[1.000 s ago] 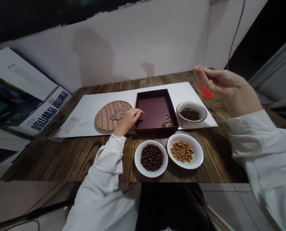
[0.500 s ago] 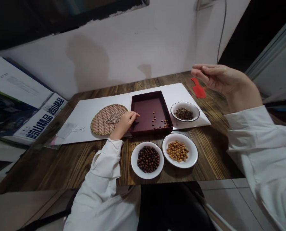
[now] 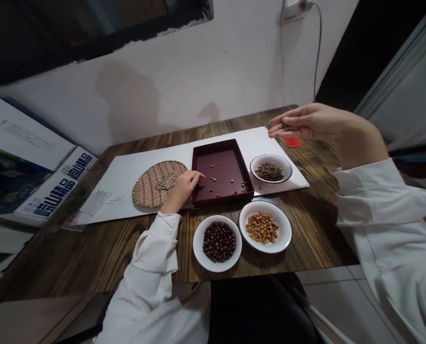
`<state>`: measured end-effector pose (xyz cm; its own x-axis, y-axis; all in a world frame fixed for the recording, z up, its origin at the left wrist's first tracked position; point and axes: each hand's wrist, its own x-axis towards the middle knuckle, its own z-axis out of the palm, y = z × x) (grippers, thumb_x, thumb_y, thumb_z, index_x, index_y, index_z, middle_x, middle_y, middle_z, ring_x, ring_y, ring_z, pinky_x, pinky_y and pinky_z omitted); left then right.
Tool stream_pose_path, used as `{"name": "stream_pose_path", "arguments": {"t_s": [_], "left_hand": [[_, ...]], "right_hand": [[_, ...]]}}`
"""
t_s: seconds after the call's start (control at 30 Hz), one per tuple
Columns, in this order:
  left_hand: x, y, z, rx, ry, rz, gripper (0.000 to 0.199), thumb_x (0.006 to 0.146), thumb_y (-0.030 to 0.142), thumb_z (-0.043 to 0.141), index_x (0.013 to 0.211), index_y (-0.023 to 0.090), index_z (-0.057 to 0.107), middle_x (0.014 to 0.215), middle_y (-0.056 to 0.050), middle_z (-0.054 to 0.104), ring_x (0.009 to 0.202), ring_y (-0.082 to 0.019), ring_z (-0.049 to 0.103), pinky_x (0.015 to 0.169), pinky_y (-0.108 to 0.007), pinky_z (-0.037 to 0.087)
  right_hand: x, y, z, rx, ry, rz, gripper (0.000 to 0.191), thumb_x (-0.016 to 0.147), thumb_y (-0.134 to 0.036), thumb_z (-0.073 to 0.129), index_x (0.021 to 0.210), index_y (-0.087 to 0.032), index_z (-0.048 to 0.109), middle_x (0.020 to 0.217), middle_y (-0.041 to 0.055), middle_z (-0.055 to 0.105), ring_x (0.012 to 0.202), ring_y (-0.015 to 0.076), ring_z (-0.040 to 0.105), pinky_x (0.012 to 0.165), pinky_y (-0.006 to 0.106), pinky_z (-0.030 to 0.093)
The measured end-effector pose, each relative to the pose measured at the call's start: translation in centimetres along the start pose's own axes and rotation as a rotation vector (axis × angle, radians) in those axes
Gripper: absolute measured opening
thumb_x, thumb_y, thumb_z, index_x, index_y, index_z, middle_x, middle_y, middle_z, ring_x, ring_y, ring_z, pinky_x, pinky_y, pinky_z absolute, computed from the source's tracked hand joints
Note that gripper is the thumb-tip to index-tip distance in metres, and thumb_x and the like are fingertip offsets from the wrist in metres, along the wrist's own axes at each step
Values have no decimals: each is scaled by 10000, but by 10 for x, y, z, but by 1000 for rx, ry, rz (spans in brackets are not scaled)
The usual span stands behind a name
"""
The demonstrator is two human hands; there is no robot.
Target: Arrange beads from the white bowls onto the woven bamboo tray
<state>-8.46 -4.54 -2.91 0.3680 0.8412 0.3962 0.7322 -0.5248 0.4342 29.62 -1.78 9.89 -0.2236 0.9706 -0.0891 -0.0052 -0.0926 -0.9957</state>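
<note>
Left hand (image 3: 181, 192) is right at the left rim of a dark red tray (image 3: 216, 165), fingers (image 3: 198, 175) curled, but can't tell if they've got a bead. Right hand (image 3: 311, 122) is up over the far right of the tabletop (image 3: 101, 258), fingers (image 3: 280, 125) loosely bunched, and can't tell there either. A few beads (image 3: 241, 189) lie in the tray's near right corner and more are scattered across it. There's a woven mat (image 3: 146, 191) just left of it, and three white bowls (image 3: 198, 246) of beads around it.

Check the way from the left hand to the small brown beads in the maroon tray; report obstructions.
Nothing visible: the left hand reaches over the low wall of the dark maroon tray, its fingertips just short of the small brown beads.
</note>
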Motion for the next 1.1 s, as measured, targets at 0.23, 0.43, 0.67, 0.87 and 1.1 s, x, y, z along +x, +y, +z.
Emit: {"name": "stream_pose_path", "arguments": {"t_s": [0.23,0.43,0.67,0.87,1.1], "left_hand": [[0,-1,1,-17,0,-9,377,1006,352,349,907,202,680,956,-53,708,929,-178,636,893,-296,483],[0,0,0,-31,4,-3,410,1009,387,330,900,200,678,938,-50,712,914,-183,639,866,-309,488],[0,-2,1,-36,7,-5,407,1010,404,330,906,204,669,915,-44,707,899,-178,641,834,-295,491],[0,-1,0,-42,-7,-16,412,1004,400,326,909,197,671,927,-46,707,920,-186,638,846,-302,486],[0,-1,1,-53,9,-8,416,1006,403,329,897,197,673,947,-48,708,936,-188,635,881,-307,474]], "right_hand": [[-3,3,9,-200,-41,217,289,902,-44,485,1095,114,631,912,205,742,834,156,734,707,159,519],[5,16,14,-419,-1,299,294,841,97,430,944,53,702,827,150,758,647,123,732,649,155,535],[7,18,15,-379,24,293,329,870,67,363,951,88,682,806,161,753,627,92,720,678,147,515],[9,21,8,-521,-218,217,229,844,-2,521,863,-110,722,853,70,777,775,164,756,767,236,602],[4,20,17,-443,-603,254,190,907,-258,588,1004,-131,692,1028,106,752,992,198,723,952,318,562]]}}
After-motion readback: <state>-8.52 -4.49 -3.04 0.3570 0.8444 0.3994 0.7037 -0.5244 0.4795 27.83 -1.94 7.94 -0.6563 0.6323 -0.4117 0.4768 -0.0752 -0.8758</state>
